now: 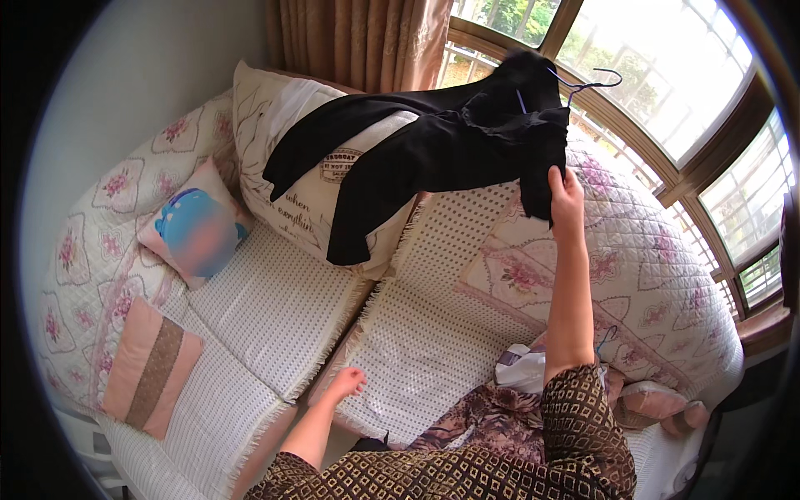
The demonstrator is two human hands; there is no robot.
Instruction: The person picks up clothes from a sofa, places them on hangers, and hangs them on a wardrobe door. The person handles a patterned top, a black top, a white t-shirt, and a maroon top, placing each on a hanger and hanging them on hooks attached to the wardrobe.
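A black garment (467, 154) on a slim hanger (577, 87), its two long tubes (362, 196) drooping, stretches leftward from the right hand (567, 196) pinching its edge, the left hand (344, 384) loosely half-curled

A corner sofa (433, 350) with floral quilted covers (667, 233) and dotted, fringed seat pads (250, 317) holds a brown-striped pink cushion (152, 367) and a large cream pillow (296, 215), beside a pinkish-brown curtain (358, 42) and wood-framed windows (650, 75).

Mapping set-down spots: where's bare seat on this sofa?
Left seat, between the pink-and-brown cushion and the dark gap; right seat, between that gap and the quilted backrest, left hand over its front. Crowded: right end, with white cloth and pink cushions.
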